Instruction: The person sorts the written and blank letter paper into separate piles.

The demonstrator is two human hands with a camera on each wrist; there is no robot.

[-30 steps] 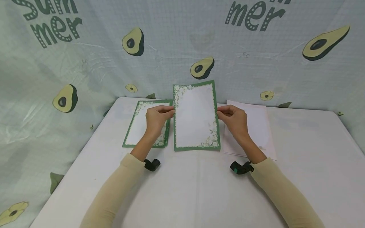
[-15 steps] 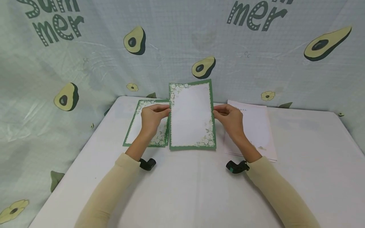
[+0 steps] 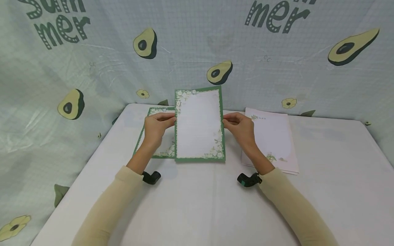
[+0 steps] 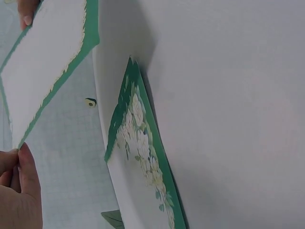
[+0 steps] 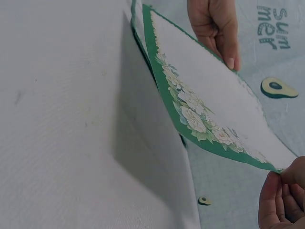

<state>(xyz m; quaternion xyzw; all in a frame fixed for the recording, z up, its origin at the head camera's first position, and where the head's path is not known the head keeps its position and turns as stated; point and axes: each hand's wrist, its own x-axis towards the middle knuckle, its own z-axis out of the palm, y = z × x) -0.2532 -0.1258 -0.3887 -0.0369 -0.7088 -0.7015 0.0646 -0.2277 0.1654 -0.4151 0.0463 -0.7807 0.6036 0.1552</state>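
Between both hands a sheet of paper [image 3: 199, 124] with a green border and white flower corners is held up off the table. My left hand [image 3: 157, 129] pinches its left edge between thumb and fingers. The right hand [image 3: 241, 129] pinches the opposite edge the same way. Behind the left hand lies a stack of matching green-bordered sheets [image 3: 167, 147], partly covered by the held paper and that hand. In the right wrist view the held sheet [image 5: 205, 81] bows a little, its flowered corner low and clear of the tabletop.
To the right lies a pile of pale pink sheets [image 3: 274, 136] with small plant prints, partly behind the right forearm. The white table [image 3: 197, 205] meets a hanging cloth [image 3: 184, 41] printed with avocados along its back and left sides.
Both hands have carried the held sheet to the left, so it now overlaps more of the green-bordered stack. More of the pink pile shows. Both grips stay the same.
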